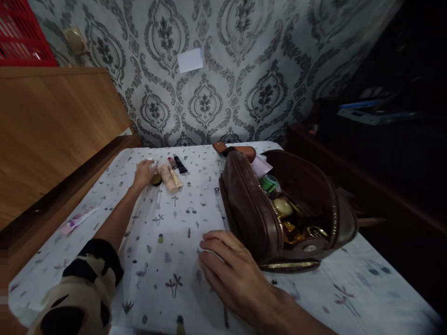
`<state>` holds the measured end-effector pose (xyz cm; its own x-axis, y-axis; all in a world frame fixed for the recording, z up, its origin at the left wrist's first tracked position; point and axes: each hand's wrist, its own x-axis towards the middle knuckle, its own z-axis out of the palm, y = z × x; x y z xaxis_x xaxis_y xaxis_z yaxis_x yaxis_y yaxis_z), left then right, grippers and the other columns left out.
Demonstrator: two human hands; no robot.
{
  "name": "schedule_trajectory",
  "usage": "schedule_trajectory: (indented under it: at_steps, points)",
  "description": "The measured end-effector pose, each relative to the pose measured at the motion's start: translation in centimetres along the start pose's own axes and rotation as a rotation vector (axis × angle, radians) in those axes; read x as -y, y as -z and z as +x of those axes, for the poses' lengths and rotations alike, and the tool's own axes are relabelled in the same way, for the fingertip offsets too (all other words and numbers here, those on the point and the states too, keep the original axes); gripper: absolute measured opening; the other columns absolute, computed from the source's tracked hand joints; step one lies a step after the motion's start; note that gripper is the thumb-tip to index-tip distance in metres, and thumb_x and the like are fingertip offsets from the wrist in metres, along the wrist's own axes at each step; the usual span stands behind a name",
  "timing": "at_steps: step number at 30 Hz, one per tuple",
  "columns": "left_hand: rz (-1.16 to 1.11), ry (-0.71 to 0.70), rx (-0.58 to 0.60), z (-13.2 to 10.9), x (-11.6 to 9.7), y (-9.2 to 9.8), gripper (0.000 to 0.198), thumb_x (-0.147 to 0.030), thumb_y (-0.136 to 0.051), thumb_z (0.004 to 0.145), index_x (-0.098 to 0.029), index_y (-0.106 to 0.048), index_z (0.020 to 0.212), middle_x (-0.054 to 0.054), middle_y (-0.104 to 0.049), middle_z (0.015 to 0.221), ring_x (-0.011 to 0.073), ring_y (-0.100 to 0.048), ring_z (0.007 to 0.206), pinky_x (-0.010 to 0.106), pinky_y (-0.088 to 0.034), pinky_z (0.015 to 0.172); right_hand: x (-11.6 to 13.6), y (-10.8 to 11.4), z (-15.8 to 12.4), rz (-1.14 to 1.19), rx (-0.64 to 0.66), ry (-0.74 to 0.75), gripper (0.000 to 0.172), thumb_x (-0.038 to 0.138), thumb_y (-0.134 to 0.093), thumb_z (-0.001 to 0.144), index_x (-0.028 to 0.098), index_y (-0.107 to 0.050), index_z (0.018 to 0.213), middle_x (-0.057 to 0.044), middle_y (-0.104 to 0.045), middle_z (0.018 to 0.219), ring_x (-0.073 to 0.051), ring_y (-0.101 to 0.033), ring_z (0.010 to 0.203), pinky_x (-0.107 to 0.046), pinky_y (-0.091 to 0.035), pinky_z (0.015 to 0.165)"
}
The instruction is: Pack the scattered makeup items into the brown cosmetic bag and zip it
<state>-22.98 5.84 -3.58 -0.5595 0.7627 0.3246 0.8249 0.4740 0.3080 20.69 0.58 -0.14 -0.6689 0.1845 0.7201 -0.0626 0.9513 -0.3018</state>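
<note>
The right hand (232, 270) lies flat on the desk (167, 260), fingers spread, holding nothing, just beside the open brown bag (251, 214). It should press down gently so the cloth stays smooth. Farther off, the left hand (145, 174) reaches out, arm straight, and its grip curls over a small round jar (156, 179) next to the tubes (172, 177). Lift it slowly, so the tubes don't roll.

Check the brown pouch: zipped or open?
Open. The brown pouch gapes along its top, zipper parted, with a green item and a pale round one visible inside.
</note>
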Motion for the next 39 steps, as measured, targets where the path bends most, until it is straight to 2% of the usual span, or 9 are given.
schedule_trajectory:
  at_steps: [4, 10, 17, 21, 27, 30, 33, 36, 39]
  points:
    - [-0.01, -0.18, 0.107, -1.3, -2.0, -0.8, 0.058, -0.05, -0.042, 0.097, -0.019, -0.054, 0.144, 0.013, -0.048, 0.156, 0.0323, -0.032, 0.151, 0.052, -0.027, 0.123, -0.9, -2.8, 0.7, 0.07, 0.167, -0.04, 0.013, 0.009, -0.06, 0.093, 0.018, -0.062, 0.084, -0.007, -0.068, 0.094, -0.022, -0.06, 0.102, -0.036, -0.055, 0.092]
    - [-0.033, -0.34, 0.259, -2.1, -2.8, -1.0, 0.058, -0.054, -0.034, 0.096, -0.022, -0.064, 0.134, 0.008, -0.059, 0.148, 0.028, -0.043, 0.146, 0.045, -0.033, 0.123, -2.0, -5.2, -0.7, 0.147, 0.254, -0.158, 0.015, 0.014, -0.059, 0.096, 0.018, -0.061, 0.081, -0.006, -0.067, 0.089, -0.02, -0.057, 0.095, -0.032, -0.05, 0.091]
    - [-0.004, -0.347, 0.31, -1.0, -3.1, -0.4, 0.06, -0.054, -0.036, 0.09, -0.018, -0.067, 0.127, 0.011, -0.062, 0.143, 0.0295, -0.051, 0.139, 0.045, -0.035, 0.122, -2.6, -6.0, -1.6, 0.148, 0.28, -0.21, 0.014, 0.017, -0.061, 0.094, 0.017, -0.064, 0.081, -0.006, -0.069, 0.084, -0.019, -0.059, 0.089, -0.028, -0.047, 0.084]
    - [0.03, -0.314, 0.316, -1.0, -4.0, 0.0, 0.058, -0.056, -0.04, 0.087, -0.019, -0.067, 0.123, 0.013, -0.062, 0.141, 0.0325, -0.052, 0.136, 0.048, -0.039, 0.119, -2.5, -5.6, -1.2, 0.101, 0.311, -0.172, 0.018, 0.018, -0.06, 0.095, 0.018, -0.062, 0.077, -0.004, -0.069, 0.079, -0.018, -0.059, 0.083, -0.028, -0.046, 0.087]
    - [0.075, -0.305, 0.334, -0.7, -6.4, 1.6, 0.054, -0.045, -0.047, 0.078, -0.017, -0.067, 0.119, 0.015, -0.068, 0.127, 0.034, -0.062, 0.122, 0.044, -0.049, 0.109, -2.4, -4.6, -0.8, 0.014, 0.354, -0.088, 0.021, 0.021, -0.059, 0.097, 0.017, -0.063, 0.077, -0.004, -0.069, 0.077, -0.017, -0.058, 0.075, -0.027, -0.046, 0.088]
    - [0.033, -0.34, 0.258, -1.6, -10.3, 3.4, 0.055, -0.046, -0.047, 0.082, -0.018, -0.063, 0.127, 0.013, -0.069, 0.126, 0.0334, -0.063, 0.118, 0.045, -0.051, 0.105, -2.3, -4.5, -0.8, 0.002, 0.364, -0.07, 0.021, 0.021, -0.059, 0.097, 0.016, -0.065, 0.078, -0.005, -0.07, 0.077, -0.017, -0.058, 0.075, -0.027, -0.047, 0.088]
    - [-0.14, -0.469, 0.152, -3.4, -16.8, 6.0, 0.054, -0.053, -0.043, 0.092, -0.021, -0.06, 0.132, 0.01, -0.065, 0.135, 0.0304, -0.062, 0.12, 0.04, -0.052, 0.102, -2.3, -4.6, -0.8, -0.016, 0.354, -0.065, 0.02, 0.022, -0.059, 0.097, 0.015, -0.067, 0.08, -0.006, -0.071, 0.079, -0.018, -0.059, 0.077, -0.028, -0.047, 0.086]
    - [-0.269, -0.687, 0.152, -5.4, -24.3, 8.5, 0.052, -0.051, -0.039, 0.099, -0.02, -0.061, 0.135, 0.01, -0.063, 0.139, 0.0286, -0.058, 0.127, 0.038, -0.05, 0.104, -2.3, -4.7, -0.8, -0.038, 0.353, -0.061, 0.02, 0.022, -0.06, 0.097, 0.014, -0.068, 0.081, -0.006, -0.072, 0.081, -0.018, -0.06, 0.078, -0.028, -0.046, 0.087]
    - [-0.198, -0.921, 0.269, -6.3, -30.3, 10.2, 0.048, -0.044, -0.038, 0.101, -0.021, -0.063, 0.135, 0.009, -0.057, 0.147, 0.0293, -0.051, 0.135, 0.039, -0.048, 0.108, -2.3, -4.7, -0.9, -0.048, 0.357, -0.054, 0.019, 0.023, -0.06, 0.097, 0.014, -0.069, 0.082, -0.006, -0.072, 0.08, -0.018, -0.06, 0.076, -0.028, -0.046, 0.09]
